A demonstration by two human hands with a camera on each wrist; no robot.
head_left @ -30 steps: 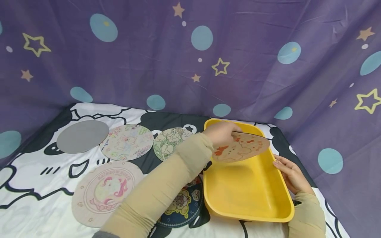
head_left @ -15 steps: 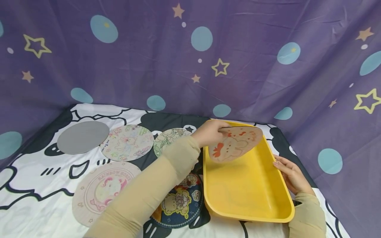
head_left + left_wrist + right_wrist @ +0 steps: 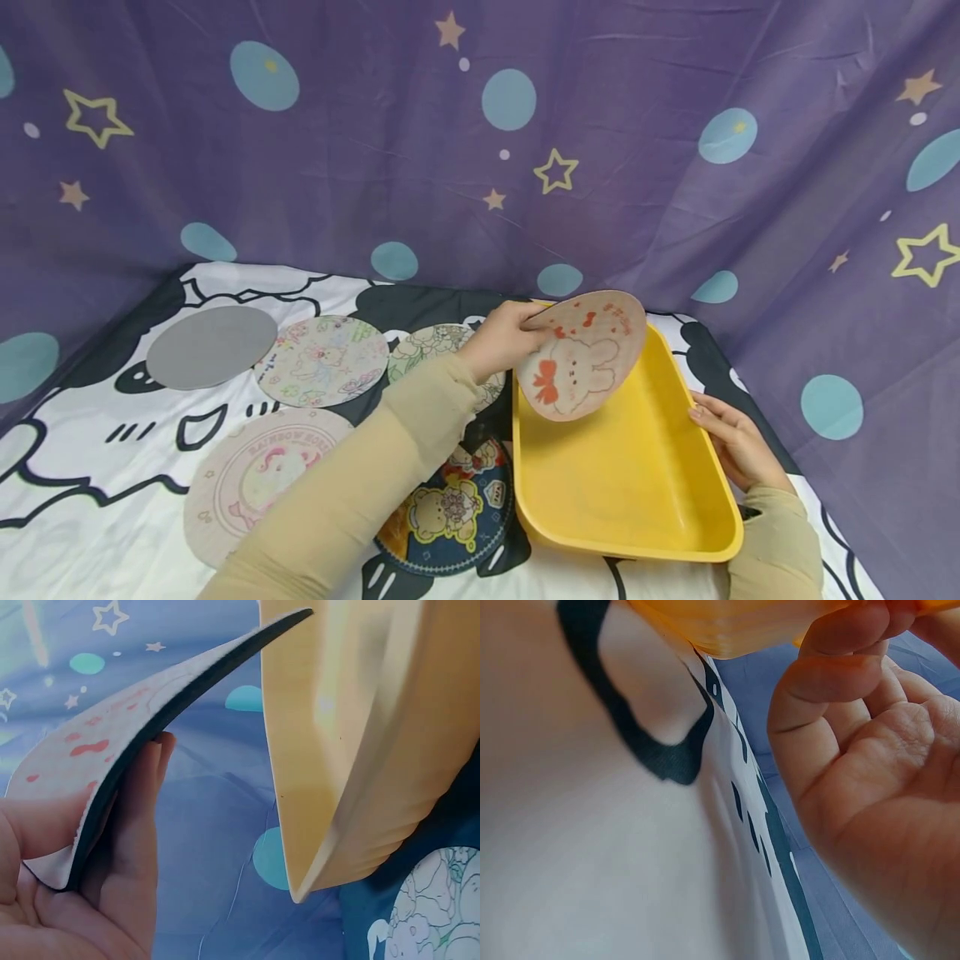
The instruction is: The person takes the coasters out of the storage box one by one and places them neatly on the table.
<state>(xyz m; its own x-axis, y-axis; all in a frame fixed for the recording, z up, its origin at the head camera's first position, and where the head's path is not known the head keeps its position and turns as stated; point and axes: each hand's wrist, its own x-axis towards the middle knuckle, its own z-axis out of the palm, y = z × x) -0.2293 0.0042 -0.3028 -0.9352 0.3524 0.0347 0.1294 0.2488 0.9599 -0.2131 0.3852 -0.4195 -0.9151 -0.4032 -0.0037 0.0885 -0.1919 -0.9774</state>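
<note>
My left hand point(image 3: 501, 340) pinches the left edge of a round mouse pad point(image 3: 588, 367) printed with a bunny and red bows. The pad hangs tilted and bent over the back left part of a yellow plastic tub point(image 3: 622, 533). In the left wrist view, the thumb presses the printed top of this mouse pad point(image 3: 112, 735), and the fingers lie against its dark backing. My right hand point(image 3: 742, 442) grips the tub's right rim. In the right wrist view, the thumb and fingers of the right hand point(image 3: 870, 742) close on the tub's edge point(image 3: 742, 634).
Left of the tub lie several round pads: a grey one point(image 3: 212, 346), a pastel one point(image 3: 322, 360), a floral one point(image 3: 431, 343), a pink one point(image 3: 225, 483) and a dark blue bear one point(image 3: 450, 521). Behind the patterned cloth point(image 3: 90, 433) hangs a purple curtain point(image 3: 337, 125).
My left hand has moved left with the bunny mouse pad, whose printed face now tilts up more toward the head camera. The right hand and the tub have stayed in place.
</note>
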